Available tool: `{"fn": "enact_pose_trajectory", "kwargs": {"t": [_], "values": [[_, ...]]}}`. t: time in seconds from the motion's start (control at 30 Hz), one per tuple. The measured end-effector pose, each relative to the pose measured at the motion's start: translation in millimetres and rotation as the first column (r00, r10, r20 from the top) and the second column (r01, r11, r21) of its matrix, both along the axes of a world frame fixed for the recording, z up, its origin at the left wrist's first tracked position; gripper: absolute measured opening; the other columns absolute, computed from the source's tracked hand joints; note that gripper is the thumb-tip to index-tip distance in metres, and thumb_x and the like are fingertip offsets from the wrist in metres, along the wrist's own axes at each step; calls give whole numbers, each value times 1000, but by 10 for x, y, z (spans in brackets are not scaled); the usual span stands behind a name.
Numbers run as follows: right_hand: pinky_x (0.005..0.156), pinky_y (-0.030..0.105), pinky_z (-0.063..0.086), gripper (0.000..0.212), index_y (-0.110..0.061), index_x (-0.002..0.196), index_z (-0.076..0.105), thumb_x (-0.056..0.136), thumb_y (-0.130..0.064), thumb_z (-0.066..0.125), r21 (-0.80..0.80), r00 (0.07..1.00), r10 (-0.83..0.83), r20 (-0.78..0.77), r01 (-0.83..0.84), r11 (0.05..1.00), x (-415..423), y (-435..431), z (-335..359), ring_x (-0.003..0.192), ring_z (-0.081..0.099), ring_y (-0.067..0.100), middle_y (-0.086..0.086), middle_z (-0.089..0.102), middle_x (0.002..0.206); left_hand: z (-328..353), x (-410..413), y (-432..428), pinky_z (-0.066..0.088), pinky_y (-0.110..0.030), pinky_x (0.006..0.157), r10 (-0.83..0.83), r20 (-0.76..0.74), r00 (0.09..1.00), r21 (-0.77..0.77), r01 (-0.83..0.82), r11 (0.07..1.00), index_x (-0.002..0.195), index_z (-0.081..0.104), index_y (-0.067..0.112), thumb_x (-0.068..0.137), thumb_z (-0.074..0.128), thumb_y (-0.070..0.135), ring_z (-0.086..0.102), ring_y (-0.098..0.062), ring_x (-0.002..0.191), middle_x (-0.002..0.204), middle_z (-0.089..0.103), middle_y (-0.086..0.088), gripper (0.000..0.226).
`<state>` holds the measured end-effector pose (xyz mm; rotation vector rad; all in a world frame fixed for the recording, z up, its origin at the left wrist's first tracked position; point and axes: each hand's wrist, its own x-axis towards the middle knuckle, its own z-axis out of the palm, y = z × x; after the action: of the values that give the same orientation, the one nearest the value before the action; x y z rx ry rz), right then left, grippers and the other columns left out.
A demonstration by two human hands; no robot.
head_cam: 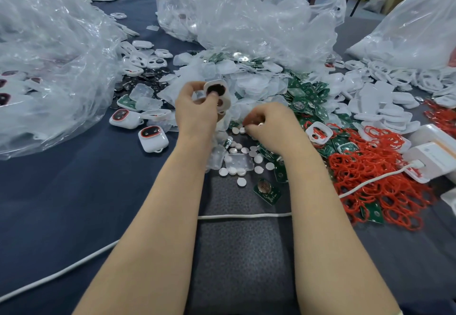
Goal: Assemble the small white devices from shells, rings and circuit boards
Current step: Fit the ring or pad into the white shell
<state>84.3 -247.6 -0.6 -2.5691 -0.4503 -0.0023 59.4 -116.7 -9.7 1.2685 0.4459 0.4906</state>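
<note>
My left hand [195, 110] holds a white shell [218, 95] upright above the table, thumb pressed on its dark round window. My right hand [269, 127] is down at the scattered small white discs [243, 159], its fingers curled over them and pinching something small that I cannot make out. Green circuit boards [308, 95] lie heaped behind and to the right of that hand, and one board [267, 191] lies alone nearer me. Red rings [375, 174] form a tangled pile at the right. Two finished devices [153, 138] with red-rimmed windows sit left of my left hand.
Large clear plastic bags [49, 68] of parts stand at the left, back centre and right. White shells [385, 102] are piled at the right. A white charger box [434, 156] with a cable [244, 215] lies at the right, the cable crossing the blue cloth [74, 203] under my forearms.
</note>
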Motion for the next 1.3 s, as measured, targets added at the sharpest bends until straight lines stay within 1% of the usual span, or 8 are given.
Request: {"fn": "enact_pose_trajectory", "kwargs": {"t": [0.1,0.33,0.47,0.63,0.8,1.07,1.17,1.3], "values": [[84,31,49,18,-20,103,70,87,-18,64,-106,999,21,-28,-24,994,-27,68,-32,99,60,24,6,65,109,8,5,-2,56,-19,59,49,22,999,-55,-48,997,85,51,23,93,58,5,64,-9,72,84,61,1,21],[82,31,48,18,-18,102,67,85,-19,65,-62,999,10,37,-8,998,-27,130,-68,99,58,24,8,61,110,17,9,-27,57,-19,61,94,30,995,-177,-87,980,86,50,22,95,54,6,64,-15,79,88,61,-2,19],[79,34,51,16,-11,99,69,87,-20,64,-118,998,8,69,0,993,-33,253,-126,93,61,27,10,64,102,7,19,-40,58,-21,65,93,25,995,-139,-89,986,86,50,23,95,55,7,62,-12,75,85,60,1,18],[73,33,44,17,-9,105,64,89,-10,60,-244,997,-33,74,51,969,-11,331,-172,101,58,31,12,58,111,-5,28,-50,57,-28,73,56,10,998,-110,-55,992,89,51,21,93,58,11,60,-13,71,80,62,2,13],[74,34,40,20,-8,109,56,89,-7,57,-238,997,-35,76,52,970,-65,346,-148,104,55,32,13,59,111,-21,43,-54,57,-31,75,41,-14,999,-74,-42,996,103,52,16,93,59,15,60,-9,68,80,62,5,11],[76,34,42,19,-10,109,57,89,-8,57,-250,997,-63,32,69,966,-75,346,-117,104,56,31,12,59,112,-35,50,-55,58,-31,76,37,-18,999,-65,-38,997,97,52,19,94,59,15,61,-7,65,80,61,6,9],[78,33,45,17,-7,106,59,89,-8,58,-129,996,-60,65,68,989,-50,286,-140,100,57,30,13,62,108,-38,58,-61,58,-27,70,27,-15,1000,-68,-28,997,98,52,19,94,58,14,62,0,54,79,61,7,9],[73,19,43,14,-12,102,68,89,-13,61,338,978,-194,80,156,928,29,127,-66,80,58,11,-1,64,88,-38,55,-74,56,-20,65,18,-8,1000,-59,-18,998,93,52,20,94,59,13,62,-3,60,80,63,4,10]]}}
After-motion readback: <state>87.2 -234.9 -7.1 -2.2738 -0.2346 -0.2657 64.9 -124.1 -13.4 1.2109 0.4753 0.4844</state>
